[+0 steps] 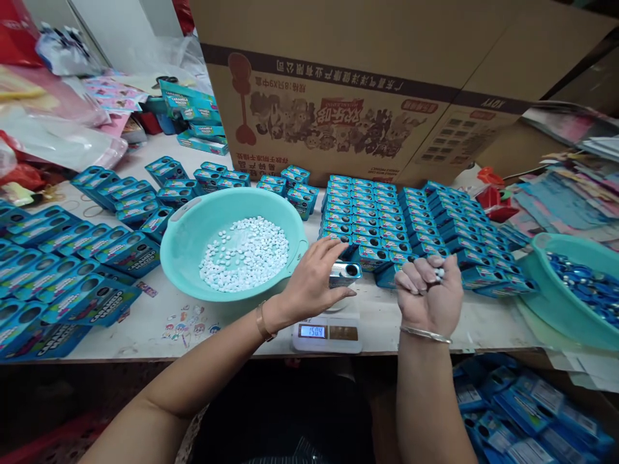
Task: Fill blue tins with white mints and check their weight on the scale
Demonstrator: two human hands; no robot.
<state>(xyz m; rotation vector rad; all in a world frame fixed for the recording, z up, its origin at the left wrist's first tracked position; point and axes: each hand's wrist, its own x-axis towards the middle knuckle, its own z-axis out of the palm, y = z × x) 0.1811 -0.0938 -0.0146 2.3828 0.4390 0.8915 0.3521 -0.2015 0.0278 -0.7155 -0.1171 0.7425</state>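
My left hand has its fingers spread beside a small blue box that stands on a white digital scale reading about 150.4. No grip on the box can be seen. Palm up to the right of the scale, my right hand is curled around a few small white candies. A turquoise basin left of my left hand holds many white candies.
Rows of blue boxes stand behind the scale, with more boxes at left. A large cardboard carton rises behind. At right sits a basin of blue packets. More boxes lie below the table edge.
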